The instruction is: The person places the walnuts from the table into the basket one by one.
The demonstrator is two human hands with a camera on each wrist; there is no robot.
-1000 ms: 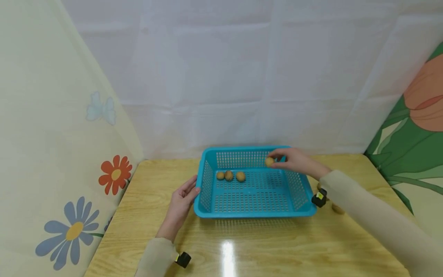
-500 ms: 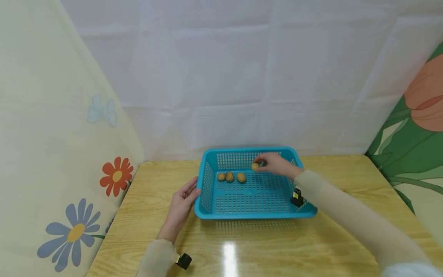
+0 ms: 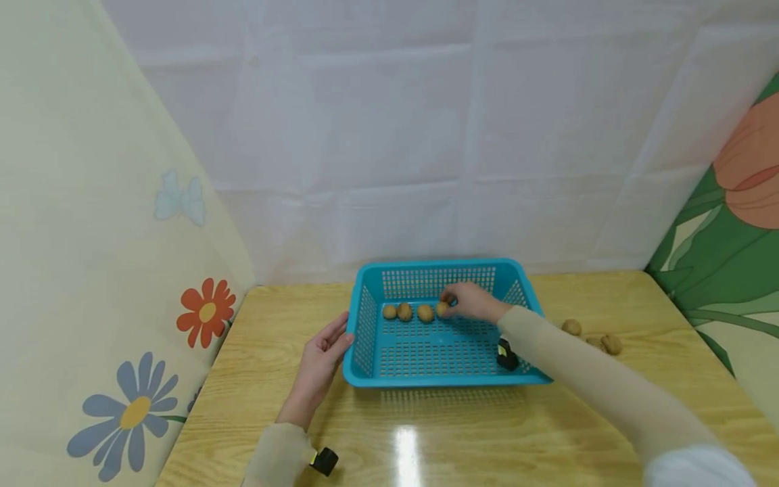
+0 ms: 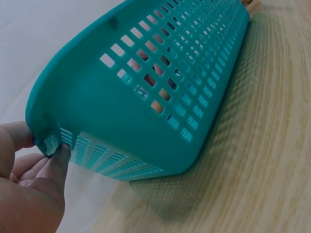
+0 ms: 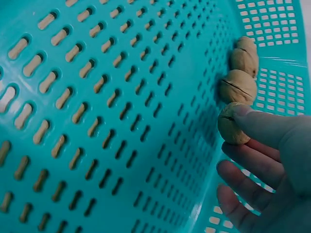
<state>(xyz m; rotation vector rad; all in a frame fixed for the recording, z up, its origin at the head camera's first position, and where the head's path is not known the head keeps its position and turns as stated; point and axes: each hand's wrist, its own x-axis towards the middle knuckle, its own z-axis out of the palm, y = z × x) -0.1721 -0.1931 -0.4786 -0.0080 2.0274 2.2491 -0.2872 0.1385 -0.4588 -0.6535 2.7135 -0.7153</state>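
A blue plastic basket point(image 3: 447, 380) with perforated walls stands on the wooden table. My left hand point(image 3: 316, 355) pinches its left rim between thumb and fingers, as the left wrist view shows up close. Inside the basket, my right hand point(image 3: 477, 302) holds a walnut point(image 5: 231, 130) between thumb and index finger, low over the basket floor at the far wall. The other fingers lie loosely bent below. In a row to the left of it sit three more walnuts point(image 5: 238, 88), the nearest of them right beside the held one.
Right of the basket, several walnuts point(image 3: 571, 327) lie on the table point(image 3: 475, 439), partly behind the right sleeve. A white cloth point(image 3: 365, 135) hangs behind the table. Flower-patterned cloths flank both sides.
My right hand has carried the walnut left and down, from near the far right rim to the end of the row. The left hand stays on the rim.
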